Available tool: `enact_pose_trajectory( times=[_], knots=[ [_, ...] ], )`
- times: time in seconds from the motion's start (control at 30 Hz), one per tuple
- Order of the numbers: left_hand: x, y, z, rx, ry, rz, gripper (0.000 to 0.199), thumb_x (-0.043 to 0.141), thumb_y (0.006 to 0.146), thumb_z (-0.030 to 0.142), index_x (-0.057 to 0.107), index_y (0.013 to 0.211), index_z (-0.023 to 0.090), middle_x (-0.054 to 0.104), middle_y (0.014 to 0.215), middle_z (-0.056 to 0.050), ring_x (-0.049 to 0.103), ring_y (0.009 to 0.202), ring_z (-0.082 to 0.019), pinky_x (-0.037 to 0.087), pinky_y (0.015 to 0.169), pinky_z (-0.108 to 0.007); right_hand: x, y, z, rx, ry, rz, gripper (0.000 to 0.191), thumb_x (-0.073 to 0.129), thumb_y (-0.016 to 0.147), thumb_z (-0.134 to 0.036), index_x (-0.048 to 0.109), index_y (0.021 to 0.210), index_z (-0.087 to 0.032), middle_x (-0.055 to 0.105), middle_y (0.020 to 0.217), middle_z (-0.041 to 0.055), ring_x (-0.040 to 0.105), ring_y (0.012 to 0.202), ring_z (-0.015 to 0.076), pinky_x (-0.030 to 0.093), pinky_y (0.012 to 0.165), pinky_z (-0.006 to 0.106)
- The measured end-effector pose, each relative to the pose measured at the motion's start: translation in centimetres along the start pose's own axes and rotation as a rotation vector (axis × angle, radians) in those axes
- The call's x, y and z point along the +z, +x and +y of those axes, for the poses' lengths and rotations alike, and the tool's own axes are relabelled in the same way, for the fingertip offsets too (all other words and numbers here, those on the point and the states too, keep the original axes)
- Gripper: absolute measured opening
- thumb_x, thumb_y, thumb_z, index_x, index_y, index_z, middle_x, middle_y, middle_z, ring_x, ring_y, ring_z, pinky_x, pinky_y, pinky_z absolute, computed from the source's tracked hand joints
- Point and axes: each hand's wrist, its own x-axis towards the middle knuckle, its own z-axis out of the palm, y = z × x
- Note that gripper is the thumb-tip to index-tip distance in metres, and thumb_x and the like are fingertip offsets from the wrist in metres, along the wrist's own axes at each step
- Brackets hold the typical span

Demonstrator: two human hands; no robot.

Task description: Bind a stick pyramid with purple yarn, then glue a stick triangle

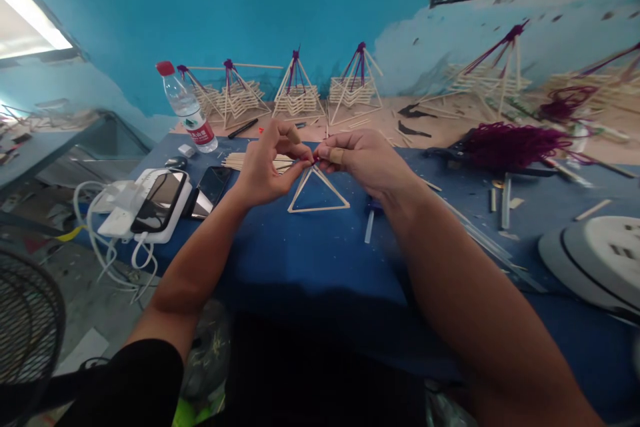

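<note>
A small triangle of thin wooden sticks [320, 209] lies on the blue tabletop between my hands, its far corner under my fingertips. My left hand [267, 167] is closed in a pinch on purple string [315, 160] at that corner. From the other side, my right hand [367, 159] pinches the same string, thumb and finger together, with a tan wrap [337, 155] around one finger. My fingers partly hide the knot area. Behind my left hand lies a bundle of loose sticks [235, 161].
Several stick pyramids [296, 90] stand along the wall. A water bottle [193, 113], phones [213, 188] and a white power strip [160, 210] are at left. Purple yarn [515, 143], glue sticks [506, 200] and a round white device [600, 260] sit at right.
</note>
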Motion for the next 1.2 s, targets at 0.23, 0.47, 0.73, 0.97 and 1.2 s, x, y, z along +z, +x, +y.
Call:
enact_pose_trajectory(
  times=[0.23, 0.47, 0.73, 0.97, 1.2],
  knots=[
    [-0.3, -0.1, -0.2, -0.032, 0.007, -0.025, 0.038, 0.083, 0.091, 0.022, 0.051, 0.112, 0.025, 0.079, 0.091, 0.001, 0.084, 0.088, -0.021, 0.068, 0.084, -0.037, 0.6, -0.1, 0.0, 0.035, 0.026, 0.021, 0.019, 0.085, 0.086, -0.019, 0.074, 0.071, -0.018, 0.068, 0.067, 0.0004, 0.057, 0.063, 0.0103, 0.05, 0.068, 0.027],
    [-0.1, 0.1, -0.9, 0.052, -0.061, -0.018, 0.037, 0.084, 0.093, 0.025, 0.05, 0.108, 0.024, 0.075, 0.089, 0.002, 0.083, 0.087, -0.017, 0.067, 0.08, -0.031, 0.9, -0.2, -0.2, 0.11, 0.149, -0.003, 0.02, 0.085, 0.086, -0.015, 0.074, 0.07, -0.019, 0.067, 0.066, -0.0001, 0.057, 0.062, 0.0091, 0.052, 0.067, 0.024],
    [0.2, 0.0, -1.1, 0.053, -0.009, 0.02, 0.035, 0.083, 0.092, 0.021, 0.051, 0.108, 0.025, 0.073, 0.09, 0.004, 0.082, 0.087, -0.015, 0.066, 0.082, -0.032, -0.1, 0.3, 0.4, 0.111, 0.151, -0.008, 0.022, 0.094, 0.081, -0.025, 0.074, 0.075, -0.018, 0.07, 0.069, 0.001, 0.063, 0.065, 0.0106, 0.056, 0.069, 0.026],
    [0.2, 0.1, -0.8, -0.054, -0.011, 0.103, 0.039, 0.087, 0.09, 0.027, 0.054, 0.109, 0.026, 0.074, 0.091, 0.002, 0.075, 0.075, -0.014, 0.065, 0.073, -0.033, -0.6, 0.3, 0.2, -0.002, 0.027, 0.019, 0.019, 0.094, 0.074, -0.03, 0.077, 0.075, -0.02, 0.073, 0.073, 0.002, 0.06, 0.067, 0.012, 0.05, 0.063, 0.027],
    [0.5, 0.0, -0.7, -0.132, -0.098, 0.105, 0.036, 0.084, 0.09, 0.027, 0.052, 0.106, 0.024, 0.072, 0.088, 0.003, 0.079, 0.077, -0.014, 0.066, 0.07, -0.027, -0.6, 0.0, -0.1, -0.04, -0.01, -0.024, 0.028, 0.095, 0.066, -0.042, 0.077, 0.073, -0.021, 0.073, 0.072, 0.0029, 0.061, 0.069, 0.0142, 0.049, 0.065, 0.03]
  ],
)
